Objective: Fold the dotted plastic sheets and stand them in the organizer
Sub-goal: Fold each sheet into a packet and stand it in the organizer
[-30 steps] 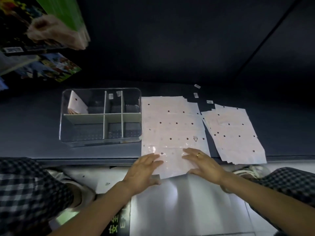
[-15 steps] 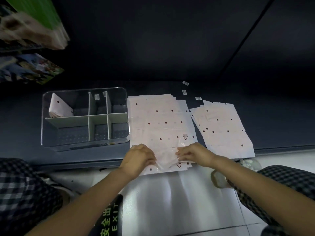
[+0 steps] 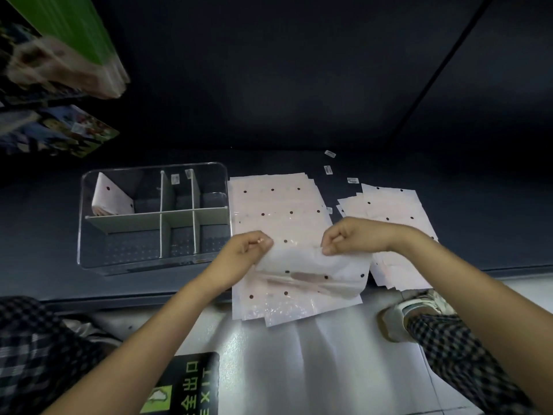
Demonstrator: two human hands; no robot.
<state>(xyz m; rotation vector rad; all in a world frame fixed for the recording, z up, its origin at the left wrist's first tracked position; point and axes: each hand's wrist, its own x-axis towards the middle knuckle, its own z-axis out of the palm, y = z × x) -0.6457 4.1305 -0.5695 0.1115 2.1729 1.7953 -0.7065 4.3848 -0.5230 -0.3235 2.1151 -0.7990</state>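
So the thin, see-through pink plastic sheet with dark dots (image 3: pixel 311 265) is mid-fold right now: its near edge is lifted off the stack and carried toward the far side, with the curl of the bend hanging just above the pile. The left hand (image 3: pixel 248 250) pinches one lifted corner between thumb and curled fingers, and the right hand (image 3: pixel 347 236) does the same on the other corner. Looks to me like the first fold of this sheet. Next move probably calls for lining the lifted edge up with the far edge and pressing a crease, since this stuff is floppy and slippery.

The sheet comes off the pile of matching dotted sheets (image 3: pixel 269 202) on the dark shelf (image 3: pixel 45 265), just beside the clear plastic divided organizer (image 3: pixel 119 265). One folded dotted sheet (image 3: pixel 110 199) already leans in its far-left compartment. A second pile of sheets (image 3: pixel 398 205) lies to the right.
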